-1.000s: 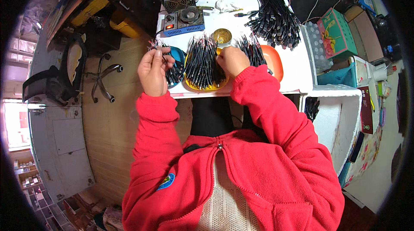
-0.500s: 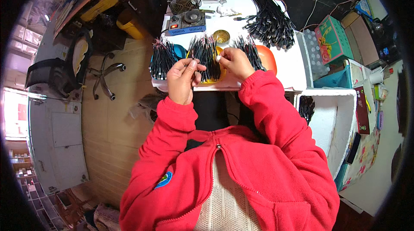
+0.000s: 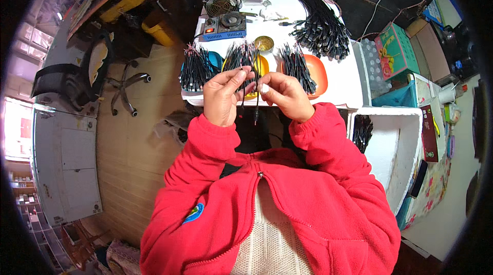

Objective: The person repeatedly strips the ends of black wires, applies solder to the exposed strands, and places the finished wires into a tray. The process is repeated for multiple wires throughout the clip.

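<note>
My left hand (image 3: 224, 96) is closed, its thumb and fingers pinching a thin black cable (image 3: 243, 101) that dangles below them. Close beside it, my right hand (image 3: 288, 95) pinches another black cable (image 3: 257, 109), which hangs down past the table's front edge with a small plug at its lower end. Something white shows at my right fingertips; I cannot tell what it is. Just beyond the hands, bundles of short black cables with thin bare-looking wire ends rest on a blue tray (image 3: 216, 60), a yellow tray (image 3: 264, 63) and an orange tray (image 3: 319, 74).
Behind the trays stand a blue solder pot unit (image 3: 224, 34), a small round tin (image 3: 264, 43) and a fan (image 3: 221, 5). A large heap of black cables (image 3: 322, 34) covers the back right. A white foam box (image 3: 395, 146) is at my right, an office chair (image 3: 123, 87) at left.
My right hand has drawn back from the middle bundle toward me, and a black cable now hangs at its fingertips. My left hand has shifted slightly right, closer to it.
</note>
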Demonstrator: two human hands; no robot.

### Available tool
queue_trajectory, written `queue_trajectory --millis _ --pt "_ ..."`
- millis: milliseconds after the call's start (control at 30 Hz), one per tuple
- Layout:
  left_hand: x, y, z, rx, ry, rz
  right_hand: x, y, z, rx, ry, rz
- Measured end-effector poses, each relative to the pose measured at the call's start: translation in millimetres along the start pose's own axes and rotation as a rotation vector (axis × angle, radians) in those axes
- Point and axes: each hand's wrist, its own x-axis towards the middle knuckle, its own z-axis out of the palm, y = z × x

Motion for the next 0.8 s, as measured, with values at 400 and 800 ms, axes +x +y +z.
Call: queue_trajectory --millis 400,800 --pt "-24 -5 28 -0.028 -0.151 -0.033 -32 -13 17 -0.305 0.175 -0.202" --pt "-41 -13 39 0.173 -0.192 0.120 -37 -44 6 -0.263 0.337 -0.271"
